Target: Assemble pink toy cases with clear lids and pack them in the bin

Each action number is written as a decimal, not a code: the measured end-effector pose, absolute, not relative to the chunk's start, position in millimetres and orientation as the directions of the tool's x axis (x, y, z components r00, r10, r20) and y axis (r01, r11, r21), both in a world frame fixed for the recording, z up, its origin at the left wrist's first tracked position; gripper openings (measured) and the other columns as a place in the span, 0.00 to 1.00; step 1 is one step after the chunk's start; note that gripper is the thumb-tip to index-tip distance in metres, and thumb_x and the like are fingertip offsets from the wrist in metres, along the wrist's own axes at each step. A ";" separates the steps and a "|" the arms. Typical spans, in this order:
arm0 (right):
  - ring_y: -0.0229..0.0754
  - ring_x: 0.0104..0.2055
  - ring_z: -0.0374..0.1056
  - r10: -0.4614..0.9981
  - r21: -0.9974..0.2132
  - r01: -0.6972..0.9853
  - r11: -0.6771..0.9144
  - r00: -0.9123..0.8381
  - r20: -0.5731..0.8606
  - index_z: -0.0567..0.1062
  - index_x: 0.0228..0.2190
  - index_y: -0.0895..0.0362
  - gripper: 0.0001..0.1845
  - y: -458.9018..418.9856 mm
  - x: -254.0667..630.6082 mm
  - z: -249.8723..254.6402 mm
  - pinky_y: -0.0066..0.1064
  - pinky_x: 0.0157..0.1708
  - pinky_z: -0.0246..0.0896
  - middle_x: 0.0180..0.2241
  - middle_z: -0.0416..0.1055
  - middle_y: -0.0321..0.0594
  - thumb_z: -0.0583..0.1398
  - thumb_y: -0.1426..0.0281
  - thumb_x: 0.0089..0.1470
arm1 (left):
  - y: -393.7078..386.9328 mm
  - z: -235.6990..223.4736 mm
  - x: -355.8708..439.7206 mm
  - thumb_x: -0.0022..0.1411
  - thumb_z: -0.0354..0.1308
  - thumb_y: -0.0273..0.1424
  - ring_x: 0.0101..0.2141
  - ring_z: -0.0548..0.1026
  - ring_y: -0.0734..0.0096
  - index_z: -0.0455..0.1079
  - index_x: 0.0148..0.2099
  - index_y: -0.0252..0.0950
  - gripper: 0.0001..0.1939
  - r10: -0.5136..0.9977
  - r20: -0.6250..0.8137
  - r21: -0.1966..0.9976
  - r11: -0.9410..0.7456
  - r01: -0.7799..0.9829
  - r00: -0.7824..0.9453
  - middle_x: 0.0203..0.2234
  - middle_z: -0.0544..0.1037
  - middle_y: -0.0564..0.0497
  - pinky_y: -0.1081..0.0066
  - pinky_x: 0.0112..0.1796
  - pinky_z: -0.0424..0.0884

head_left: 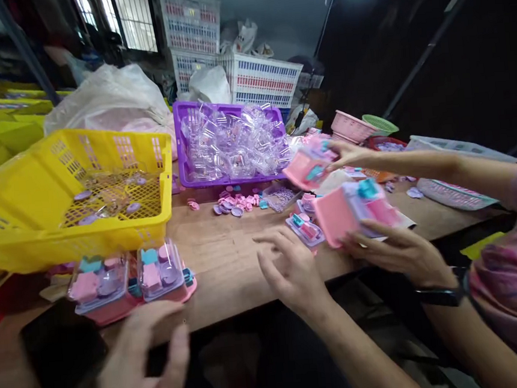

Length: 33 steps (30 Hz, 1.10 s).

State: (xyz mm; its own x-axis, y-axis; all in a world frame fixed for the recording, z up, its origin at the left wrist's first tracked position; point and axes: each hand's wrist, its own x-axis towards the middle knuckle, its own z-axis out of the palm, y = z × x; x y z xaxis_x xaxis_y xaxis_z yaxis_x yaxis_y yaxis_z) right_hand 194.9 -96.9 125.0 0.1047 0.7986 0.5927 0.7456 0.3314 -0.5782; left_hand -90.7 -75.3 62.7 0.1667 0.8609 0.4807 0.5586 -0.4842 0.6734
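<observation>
My left hand (140, 364), a little blurred, hovers at the table's front edge with thumb and fingers apart and nothing between them. Just beyond it sit two clear-topped toy sets, a left one (101, 283) and a right one (160, 269), with pink, teal and lilac parts inside. Over the bare wood my right hand (295, 272) is open, its fingers curved and holding nothing. Close to its fingertips lies a small lilac tray (305, 229) with pink and teal pieces. A dark flat object (61, 350) lies left of my left hand.
A co-worker's hands, one near (394, 248) and one far (345, 153), hold pink toy cases at the right. A yellow basket (165, 193) and a purple basket (179, 143) of clear covers stand behind. Loose small pieces (236, 205) lie on the wooden table (218, 246).
</observation>
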 end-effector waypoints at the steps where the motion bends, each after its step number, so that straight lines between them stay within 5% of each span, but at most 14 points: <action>1: 0.48 0.46 0.78 0.825 -0.603 0.728 0.327 0.091 0.557 0.79 0.52 0.53 0.11 -112.8 202.2 118.1 0.42 0.50 0.77 0.44 0.79 0.44 0.60 0.69 0.71 | -80.5 61.3 -68.9 0.73 0.60 0.42 0.47 0.85 0.50 0.75 0.53 0.54 0.09 0.861 0.464 0.712 -0.501 0.491 0.206 0.47 0.83 0.55 0.48 0.52 0.85; 5: 0.47 0.41 0.81 0.935 -0.663 0.716 0.219 0.040 0.352 0.81 0.54 0.49 0.15 -169.1 216.7 72.4 0.40 0.44 0.80 0.42 0.83 0.41 0.60 0.69 0.70 | -73.8 54.1 0.6 0.73 0.60 0.39 0.44 0.86 0.58 0.76 0.53 0.46 0.10 0.850 0.393 0.813 -0.499 0.299 0.349 0.44 0.84 0.51 0.57 0.46 0.86; 10: 0.56 0.48 0.81 0.846 -0.721 0.691 -0.052 0.414 0.337 0.83 0.49 0.50 0.16 -186.9 256.7 24.7 0.48 0.46 0.81 0.48 0.82 0.48 0.62 0.56 0.68 | -49.2 43.1 32.1 0.73 0.58 0.39 0.50 0.84 0.56 0.73 0.56 0.42 0.13 0.857 0.297 0.855 -0.435 0.283 0.421 0.50 0.82 0.46 0.51 0.52 0.84; 14: 0.67 0.61 0.73 0.601 -0.765 0.608 -0.213 0.699 0.389 0.72 0.62 0.56 0.44 -154.5 289.4 9.0 0.59 0.58 0.75 0.61 0.73 0.59 0.70 0.44 0.53 | -27.9 23.0 57.1 0.71 0.62 0.37 0.57 0.80 0.52 0.64 0.65 0.40 0.24 0.848 0.335 0.825 -0.474 0.307 0.410 0.57 0.77 0.41 0.46 0.58 0.81; 17: 0.68 0.67 0.68 0.569 -0.809 0.559 -0.179 0.730 0.379 0.63 0.69 0.60 0.57 -116.6 300.8 4.3 0.59 0.67 0.66 0.65 0.70 0.63 0.70 0.42 0.49 | 6.5 15.6 89.0 0.69 0.66 0.35 0.64 0.75 0.41 0.55 0.69 0.37 0.33 0.837 0.421 0.761 -0.535 0.366 0.349 0.63 0.70 0.34 0.36 0.63 0.76; 21: 0.70 0.65 0.68 0.533 -0.835 0.520 -0.181 0.765 0.361 0.60 0.69 0.62 0.58 -79.7 308.1 0.0 0.62 0.68 0.63 0.61 0.71 0.63 0.66 0.41 0.50 | 66.5 31.5 145.5 0.68 0.69 0.34 0.72 0.65 0.33 0.58 0.69 0.35 0.35 0.790 0.470 0.703 -0.605 0.374 0.394 0.67 0.65 0.32 0.35 0.69 0.67; 26: 0.75 0.60 0.70 0.539 -0.853 0.478 -0.209 0.784 0.307 0.67 0.61 0.59 0.54 -69.8 313.6 0.9 0.67 0.61 0.68 0.55 0.72 0.64 0.70 0.38 0.43 | 96.7 59.0 180.8 0.66 0.73 0.31 0.61 0.78 0.47 0.68 0.65 0.35 0.29 0.756 0.494 0.654 -0.649 0.389 0.430 0.60 0.75 0.39 0.44 0.62 0.78; 30: 0.71 0.57 0.73 0.601 -0.837 0.527 -0.149 0.720 0.347 0.66 0.63 0.55 0.58 -71.1 303.2 -3.1 0.62 0.58 0.72 0.56 0.72 0.58 0.72 0.35 0.42 | 52.9 44.2 150.0 0.62 0.77 0.36 0.69 0.68 0.29 0.55 0.73 0.35 0.47 0.836 0.511 0.662 -0.531 0.528 0.200 0.67 0.67 0.27 0.29 0.64 0.70; 33: 0.74 0.63 0.68 0.670 -0.730 0.672 -0.127 0.601 0.437 0.70 0.64 0.53 0.51 -76.5 285.3 -12.2 0.67 0.64 0.65 0.59 0.71 0.57 0.68 0.34 0.51 | 5.3 19.1 106.8 0.56 0.81 0.44 0.73 0.63 0.26 0.45 0.79 0.41 0.62 0.866 0.492 0.699 -0.456 0.551 0.093 0.72 0.62 0.28 0.28 0.68 0.64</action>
State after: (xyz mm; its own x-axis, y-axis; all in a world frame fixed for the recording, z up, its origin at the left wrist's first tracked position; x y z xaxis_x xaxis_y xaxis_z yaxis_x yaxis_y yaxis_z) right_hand 285.3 -76.5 -12.2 0.6006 0.6697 0.4368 0.6720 -0.1268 -0.7296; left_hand 106.8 5.3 19.1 0.0928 0.8657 0.4918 0.5513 -0.4560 0.6987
